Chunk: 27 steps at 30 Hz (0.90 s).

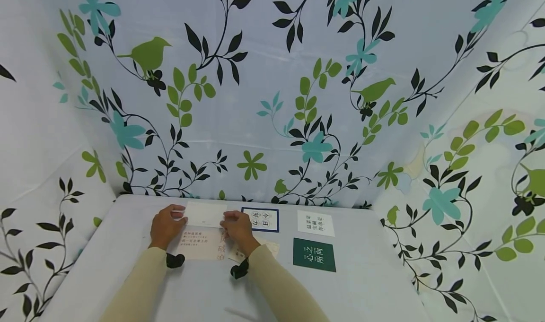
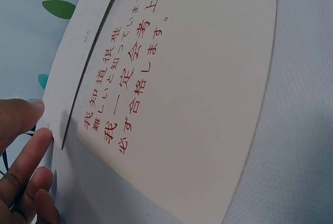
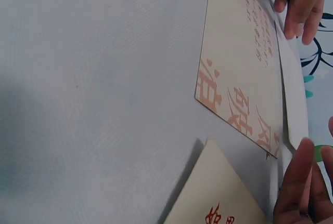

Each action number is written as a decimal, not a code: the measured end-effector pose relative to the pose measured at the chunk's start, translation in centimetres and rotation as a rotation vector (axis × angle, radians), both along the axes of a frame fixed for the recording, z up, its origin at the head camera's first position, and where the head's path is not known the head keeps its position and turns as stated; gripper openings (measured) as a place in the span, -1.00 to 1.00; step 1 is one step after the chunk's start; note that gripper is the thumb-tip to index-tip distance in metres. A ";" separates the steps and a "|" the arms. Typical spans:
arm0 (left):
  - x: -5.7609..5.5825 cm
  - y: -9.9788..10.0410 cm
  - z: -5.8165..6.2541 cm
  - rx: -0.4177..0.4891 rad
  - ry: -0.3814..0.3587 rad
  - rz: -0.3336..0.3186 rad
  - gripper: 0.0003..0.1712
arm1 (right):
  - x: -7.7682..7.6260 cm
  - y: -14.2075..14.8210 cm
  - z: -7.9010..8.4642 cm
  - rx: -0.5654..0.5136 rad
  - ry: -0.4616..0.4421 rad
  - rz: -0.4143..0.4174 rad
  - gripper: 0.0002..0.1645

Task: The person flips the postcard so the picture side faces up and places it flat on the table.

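Both hands are at a white card (image 1: pixel 204 214) with faint small print, at the back of the table. My left hand (image 1: pixel 168 224) pinches its left end between thumb and fingers (image 2: pixel 32 154). At the opposite end, my right hand (image 1: pixel 239 226) pinches the edge, its fingertips close to the corner in the right wrist view. Just in front lies a cream card (image 1: pixel 200 246) with red and orange characters, partly overlapped by the white card in the head view. A second cream card (image 3: pixel 218 195) with red writing lies below the right wrist, half hidden by the arm.
To the right of the hands, a blue-bordered card (image 1: pixel 272 220) lies at the back, partly behind the right hand. Farther right are a white card with black characters (image 1: pixel 316 223) and a dark green card (image 1: pixel 314 255). A patterned curtain (image 1: pixel 255 123) stands behind the white table (image 1: pixel 362 284).
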<state>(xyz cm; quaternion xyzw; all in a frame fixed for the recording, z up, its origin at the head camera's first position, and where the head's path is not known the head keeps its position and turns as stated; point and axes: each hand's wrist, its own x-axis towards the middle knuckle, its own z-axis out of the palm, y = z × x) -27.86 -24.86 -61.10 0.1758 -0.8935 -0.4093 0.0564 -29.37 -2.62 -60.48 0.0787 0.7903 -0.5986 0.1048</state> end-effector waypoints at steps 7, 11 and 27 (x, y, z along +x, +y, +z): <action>0.2 0.0 0.2 0.004 -0.010 0.017 -0.57 | 0.2 0.0 0.2 0.009 0.037 -0.077 -0.79; 0.5 0.2 0.3 0.007 -0.003 0.021 -0.58 | 0.5 -0.2 0.6 -0.032 0.046 -0.108 -0.80; 1.3 -0.6 0.2 0.050 0.026 -0.013 -0.64 | 0.7 -0.2 0.2 -0.154 -0.029 -0.110 -0.82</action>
